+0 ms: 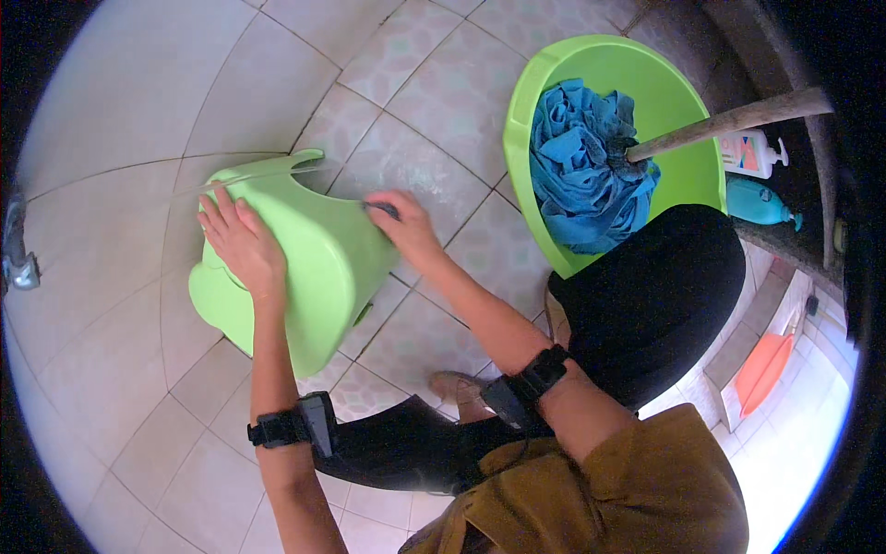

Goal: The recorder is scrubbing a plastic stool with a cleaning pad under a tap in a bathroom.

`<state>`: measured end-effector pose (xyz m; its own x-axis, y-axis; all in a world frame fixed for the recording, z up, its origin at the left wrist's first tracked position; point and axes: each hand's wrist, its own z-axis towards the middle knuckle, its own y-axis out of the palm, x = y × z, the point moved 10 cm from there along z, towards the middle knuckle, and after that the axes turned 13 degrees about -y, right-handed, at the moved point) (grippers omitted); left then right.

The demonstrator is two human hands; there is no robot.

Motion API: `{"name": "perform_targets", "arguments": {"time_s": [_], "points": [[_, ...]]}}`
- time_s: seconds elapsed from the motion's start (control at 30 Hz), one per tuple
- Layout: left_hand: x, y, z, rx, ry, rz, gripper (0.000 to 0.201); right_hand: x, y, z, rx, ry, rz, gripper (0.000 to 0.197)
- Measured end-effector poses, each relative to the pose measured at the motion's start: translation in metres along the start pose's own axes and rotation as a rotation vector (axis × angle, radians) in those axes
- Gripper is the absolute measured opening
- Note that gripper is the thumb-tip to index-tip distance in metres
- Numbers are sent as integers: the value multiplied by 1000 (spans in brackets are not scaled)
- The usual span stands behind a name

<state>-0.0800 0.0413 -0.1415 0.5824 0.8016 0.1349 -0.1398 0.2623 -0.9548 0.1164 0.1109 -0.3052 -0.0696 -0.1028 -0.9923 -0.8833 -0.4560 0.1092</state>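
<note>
A light green plastic stool lies tipped over on the tiled floor, against the wall at the left. My left hand rests flat on its side with the fingers spread. At the stool's right edge, my right hand is closed around a small dark object; most of it is hidden in the fingers, so its kind cannot be made out. A thin pale streak, like running water, crosses above my left hand toward the stool's curved opening.
At the right, a green basin holds bunched blue cloth around a wooden stick's end. Beyond it stand a white pump bottle and a teal one. A metal tap is at the far left, an orange-red basin lower right.
</note>
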Motion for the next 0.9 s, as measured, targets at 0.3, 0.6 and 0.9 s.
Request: {"name": "perform_targets", "arguments": {"time_s": [0.3,0.6,0.9], "points": [[-6,6,-2,-59,18,-36,46,-39,23,12,-3,-82,89,13],[27,12,-2,-121,47,-120,47,76,-42,12,140,-5,-352,5],[21,8,0,-116,63,-108,47,-12,13,27,51,-126,130,14]]}}
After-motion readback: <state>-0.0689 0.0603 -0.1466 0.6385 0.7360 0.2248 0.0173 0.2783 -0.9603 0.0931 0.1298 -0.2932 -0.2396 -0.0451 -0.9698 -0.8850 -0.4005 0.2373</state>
